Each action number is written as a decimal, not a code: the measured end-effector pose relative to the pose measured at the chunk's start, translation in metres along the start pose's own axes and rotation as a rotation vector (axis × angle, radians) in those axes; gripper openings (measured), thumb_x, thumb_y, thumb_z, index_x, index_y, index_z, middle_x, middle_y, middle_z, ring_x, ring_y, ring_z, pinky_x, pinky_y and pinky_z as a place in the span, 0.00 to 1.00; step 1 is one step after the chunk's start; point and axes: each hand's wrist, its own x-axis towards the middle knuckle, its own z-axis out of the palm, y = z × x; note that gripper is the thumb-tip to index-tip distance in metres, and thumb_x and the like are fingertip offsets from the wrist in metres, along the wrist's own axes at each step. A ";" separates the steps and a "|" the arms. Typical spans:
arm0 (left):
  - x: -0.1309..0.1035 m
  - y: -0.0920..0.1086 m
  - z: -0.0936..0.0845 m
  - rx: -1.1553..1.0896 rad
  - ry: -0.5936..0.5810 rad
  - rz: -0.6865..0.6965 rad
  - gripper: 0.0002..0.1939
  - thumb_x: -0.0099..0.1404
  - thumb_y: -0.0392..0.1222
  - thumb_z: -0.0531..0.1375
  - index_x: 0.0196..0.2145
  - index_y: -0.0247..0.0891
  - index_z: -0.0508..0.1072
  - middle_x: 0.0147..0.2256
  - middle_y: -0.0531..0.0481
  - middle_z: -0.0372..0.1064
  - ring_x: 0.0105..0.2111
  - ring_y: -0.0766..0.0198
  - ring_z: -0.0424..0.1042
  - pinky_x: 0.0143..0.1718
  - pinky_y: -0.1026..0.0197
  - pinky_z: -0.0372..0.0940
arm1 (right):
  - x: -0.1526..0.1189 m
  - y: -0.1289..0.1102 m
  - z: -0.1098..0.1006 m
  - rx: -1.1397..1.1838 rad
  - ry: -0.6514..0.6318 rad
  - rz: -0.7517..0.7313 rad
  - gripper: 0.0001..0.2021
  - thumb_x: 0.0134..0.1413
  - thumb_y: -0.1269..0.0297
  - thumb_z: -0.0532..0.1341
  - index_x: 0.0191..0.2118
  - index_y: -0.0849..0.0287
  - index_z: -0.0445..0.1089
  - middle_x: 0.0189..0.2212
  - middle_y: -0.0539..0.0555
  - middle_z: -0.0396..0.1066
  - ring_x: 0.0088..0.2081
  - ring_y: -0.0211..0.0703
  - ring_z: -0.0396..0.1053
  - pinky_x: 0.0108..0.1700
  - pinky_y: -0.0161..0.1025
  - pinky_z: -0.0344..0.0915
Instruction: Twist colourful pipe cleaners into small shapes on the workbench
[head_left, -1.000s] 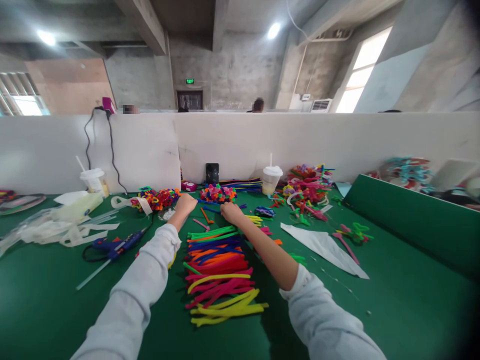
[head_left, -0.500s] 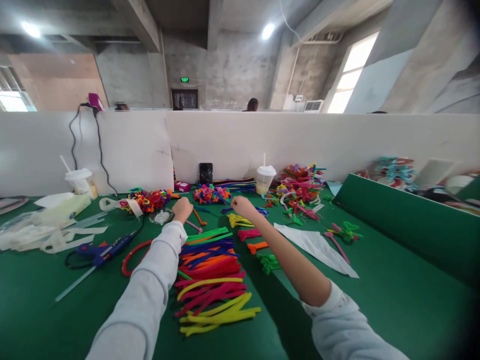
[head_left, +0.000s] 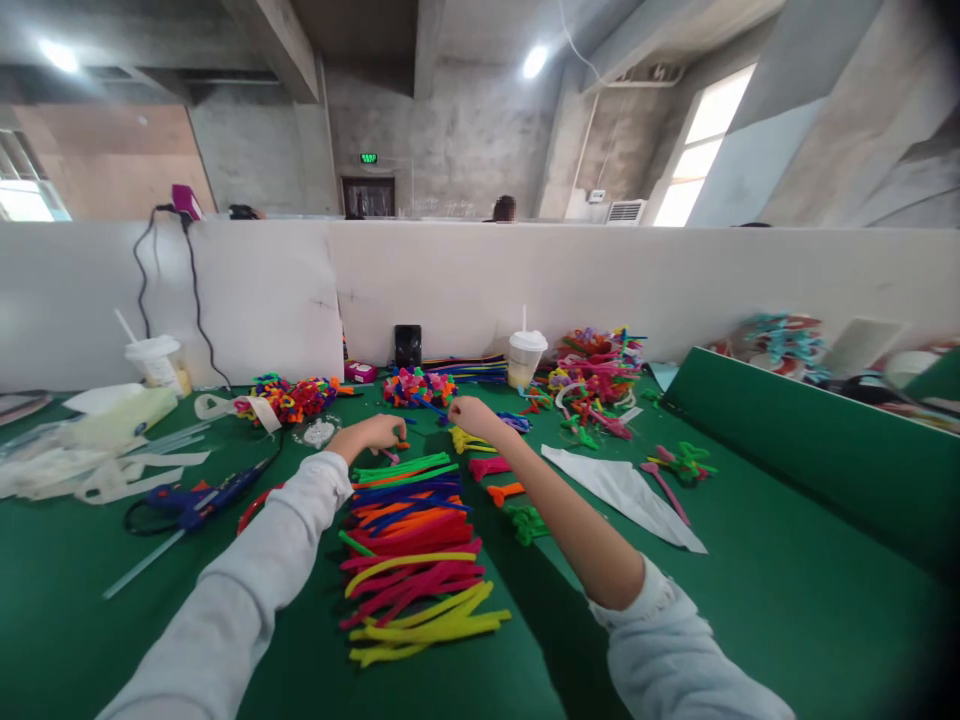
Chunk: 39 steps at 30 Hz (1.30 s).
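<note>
My right hand (head_left: 474,415) is closed in a pinch on a blue pipe cleaner (head_left: 429,404), whose end sticks out to the left. To its left, my left hand (head_left: 371,434) hangs low over the table with bent fingers, near short orange and pink pieces; what its fingertips hold, if anything, is hidden. Below both hands lie rows of loose pipe cleaners: green (head_left: 405,467), dark blue (head_left: 416,488), red (head_left: 420,538) and yellow (head_left: 427,628). Small bent bundles in yellow (head_left: 466,441), pink (head_left: 489,467), orange (head_left: 505,493) and green (head_left: 525,523) lie under my right forearm.
A blue glue gun (head_left: 199,508) lies at the left near plastic wrapping (head_left: 97,440). Lidded cups stand at the left (head_left: 159,362) and centre back (head_left: 526,358). Colourful piles (head_left: 596,375) sit by the white partition (head_left: 450,290). White paper (head_left: 622,498) and a green divider (head_left: 810,425) are right.
My left hand has moved right and slightly down, its fingers now reaching over the small pieces. My right hand keeps its pinch on the blue pipe cleaner; the view has shifted slightly.
</note>
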 end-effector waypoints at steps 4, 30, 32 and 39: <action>-0.003 0.002 0.004 0.002 -0.006 0.081 0.11 0.48 0.33 0.57 0.32 0.40 0.70 0.28 0.53 0.71 0.22 0.68 0.67 0.22 0.69 0.59 | 0.000 -0.004 0.002 0.008 -0.061 -0.003 0.10 0.49 0.73 0.53 0.33 0.64 0.72 0.35 0.57 0.73 0.36 0.41 0.69 0.33 0.29 0.57; -0.036 0.009 -0.002 -1.048 0.428 0.214 0.13 0.48 0.46 0.60 0.30 0.34 0.70 0.26 0.53 0.65 0.24 0.69 0.61 0.24 0.68 0.54 | -0.005 -0.041 0.029 0.265 -0.046 -0.307 0.13 0.51 0.64 0.55 0.40 0.63 0.69 0.31 0.54 0.69 0.32 0.37 0.64 0.34 0.31 0.58; -0.036 0.011 -0.001 -1.138 0.424 0.234 0.12 0.48 0.44 0.61 0.29 0.34 0.69 0.26 0.53 0.64 0.26 0.69 0.61 0.26 0.68 0.55 | -0.007 -0.042 0.024 0.446 -0.076 -0.392 0.14 0.53 0.63 0.53 0.42 0.63 0.68 0.30 0.52 0.68 0.29 0.35 0.62 0.32 0.31 0.57; -0.043 0.025 0.002 -1.041 0.456 0.299 0.10 0.52 0.43 0.58 0.31 0.36 0.66 0.27 0.54 0.62 0.30 0.67 0.63 0.32 0.66 0.58 | -0.037 -0.020 -0.004 0.388 -0.023 -0.436 0.13 0.55 0.63 0.50 0.33 0.63 0.70 0.25 0.52 0.67 0.27 0.36 0.60 0.31 0.32 0.55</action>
